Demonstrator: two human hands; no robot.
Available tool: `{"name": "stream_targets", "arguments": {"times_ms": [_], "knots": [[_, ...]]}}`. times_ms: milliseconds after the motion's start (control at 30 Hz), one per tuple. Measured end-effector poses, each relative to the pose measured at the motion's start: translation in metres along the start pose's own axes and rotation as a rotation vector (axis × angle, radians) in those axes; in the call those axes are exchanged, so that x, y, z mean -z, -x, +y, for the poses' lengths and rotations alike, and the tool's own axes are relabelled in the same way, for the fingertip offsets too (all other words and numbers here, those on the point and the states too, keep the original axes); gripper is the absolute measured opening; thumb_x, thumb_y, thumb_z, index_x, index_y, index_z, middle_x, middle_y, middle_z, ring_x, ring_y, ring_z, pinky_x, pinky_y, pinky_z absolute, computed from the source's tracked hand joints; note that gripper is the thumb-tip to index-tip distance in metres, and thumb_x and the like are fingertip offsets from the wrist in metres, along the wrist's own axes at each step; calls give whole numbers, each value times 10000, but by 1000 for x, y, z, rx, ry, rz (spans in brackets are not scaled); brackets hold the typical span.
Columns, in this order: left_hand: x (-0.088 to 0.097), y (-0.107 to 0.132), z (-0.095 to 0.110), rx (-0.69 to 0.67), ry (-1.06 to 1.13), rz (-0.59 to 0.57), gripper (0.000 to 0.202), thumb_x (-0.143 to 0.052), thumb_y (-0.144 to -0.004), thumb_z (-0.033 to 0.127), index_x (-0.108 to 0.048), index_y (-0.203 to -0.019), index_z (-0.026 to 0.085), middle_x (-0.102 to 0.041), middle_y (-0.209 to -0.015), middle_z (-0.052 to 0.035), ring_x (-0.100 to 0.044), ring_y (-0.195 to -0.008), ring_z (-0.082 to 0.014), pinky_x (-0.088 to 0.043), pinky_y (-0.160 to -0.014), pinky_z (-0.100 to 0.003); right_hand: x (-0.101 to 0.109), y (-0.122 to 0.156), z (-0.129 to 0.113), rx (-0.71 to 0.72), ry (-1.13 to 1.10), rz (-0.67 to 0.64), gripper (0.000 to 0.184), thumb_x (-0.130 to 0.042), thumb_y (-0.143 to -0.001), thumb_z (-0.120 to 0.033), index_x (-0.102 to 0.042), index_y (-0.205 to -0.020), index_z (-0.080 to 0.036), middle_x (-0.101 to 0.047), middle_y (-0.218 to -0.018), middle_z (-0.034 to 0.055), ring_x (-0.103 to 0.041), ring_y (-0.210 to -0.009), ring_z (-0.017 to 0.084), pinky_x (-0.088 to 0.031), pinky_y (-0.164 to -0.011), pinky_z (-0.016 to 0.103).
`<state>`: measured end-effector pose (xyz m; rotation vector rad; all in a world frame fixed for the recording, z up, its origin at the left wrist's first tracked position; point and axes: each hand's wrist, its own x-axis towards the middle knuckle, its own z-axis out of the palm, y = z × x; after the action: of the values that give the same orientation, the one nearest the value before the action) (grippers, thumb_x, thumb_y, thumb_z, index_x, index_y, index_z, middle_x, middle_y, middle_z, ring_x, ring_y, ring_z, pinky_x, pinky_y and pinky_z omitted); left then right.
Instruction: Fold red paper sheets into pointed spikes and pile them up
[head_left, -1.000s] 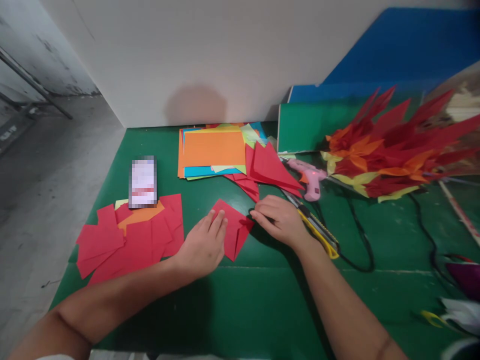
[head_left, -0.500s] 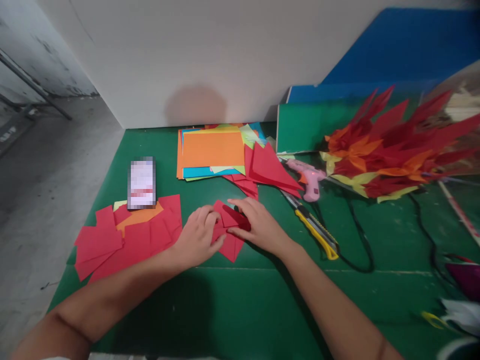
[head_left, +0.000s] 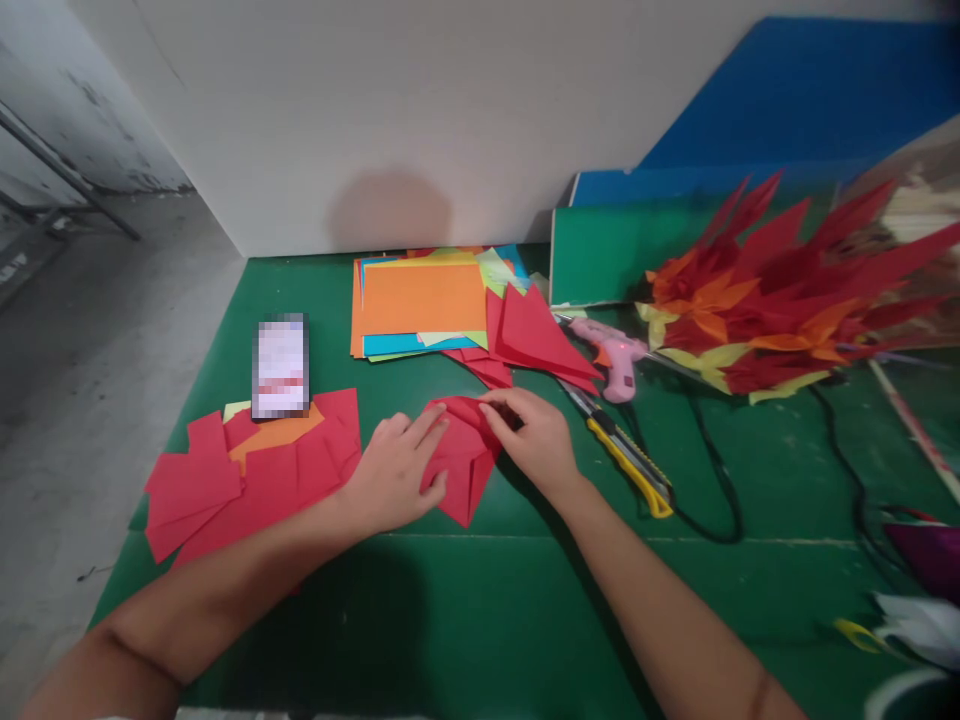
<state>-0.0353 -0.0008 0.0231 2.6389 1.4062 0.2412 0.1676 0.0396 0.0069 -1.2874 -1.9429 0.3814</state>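
Observation:
A folded red paper piece [head_left: 463, 460] lies on the green table [head_left: 487, 620] between my two hands. My left hand [head_left: 394, 475] rests on its left side, fingers stretched over the paper and pressing it down. My right hand [head_left: 534, 435] pinches the paper's upper right edge with thumb and fingers. Part of the paper is hidden under both hands.
Cut red squares [head_left: 255, 475] and a phone [head_left: 280, 366] lie at the left. Coloured sheets [head_left: 420, 300] and red folded triangles [head_left: 536, 335] sit behind. A pink glue gun [head_left: 611, 355], yellow utility knife [head_left: 626, 455], black cord [head_left: 712, 470] and a red-orange paper flower [head_left: 780, 300] are on the right.
My right hand moved in from the paper's right corner and folded a flap over, then shifted back to the upper right edge. My left hand stayed on the paper's left side.

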Motion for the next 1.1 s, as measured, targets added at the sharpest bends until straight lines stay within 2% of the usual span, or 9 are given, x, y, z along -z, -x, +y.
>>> {"name": "stream_targets", "arguments": {"times_ms": [167, 300, 367, 500, 800, 1100], "knots": [[0, -2, -2, -15, 16, 0, 540, -478, -831, 332, -485, -1319, 101, -434, -1430, -120, -488, -939, -272, -440, -812, -454, 1, -4, 1, 203, 137, -5, 159, -490, -900, -184, -647, -887, -202, -712, -889, 67, -638, -826, 205, -491, -765, 342], [-3, -3, -5, -71, 81, 54, 541, -488, -829, 310, -478, -1305, 51, -472, -1384, -155, -438, -1194, -304, -380, -1002, -466, 2, -5, -1, 316, 183, -1, 203, -455, -910, -144, -652, -903, -192, -710, -919, 78, -633, -827, 195, -495, -766, 341], [-5, -3, -6, -97, 114, 66, 546, -497, -826, 293, -465, -1304, 29, -475, -1369, -181, -404, -1266, -297, -339, -1064, -448, 3, -4, 1, 321, 161, -37, 225, -440, -914, -136, -656, -912, -198, -712, -913, 71, -642, -837, 190, -507, -778, 338], [-8, -2, -7, -98, 116, 66, 541, -492, -832, 296, -457, -1302, 30, -459, -1371, -190, -428, -1259, -305, -322, -1090, -458, 5, 0, 8, 342, 147, -106, 226, -456, -911, -141, -672, -932, -204, -722, -922, 62, -664, -868, 188, -533, -782, 327], [-1, -4, -5, -65, 130, 58, 504, -483, -825, 300, -470, -1290, 106, -348, -1466, -155, -495, -1163, -297, -415, -1003, -466, 10, 1, 17, 418, 178, -187, 253, -460, -910, -144, -704, -924, -210, -729, -972, 68, -670, -895, 191, -548, -774, 335], [-9, -3, -6, -71, 105, 51, 530, -470, -844, 310, -444, -1312, 63, -411, -1431, -175, -437, -1267, -304, -345, -1075, -467, 11, 0, 20, 441, 152, -196, 242, -466, -911, -152, -700, -924, -212, -720, -989, 75, -663, -909, 187, -543, -785, 344]]}}
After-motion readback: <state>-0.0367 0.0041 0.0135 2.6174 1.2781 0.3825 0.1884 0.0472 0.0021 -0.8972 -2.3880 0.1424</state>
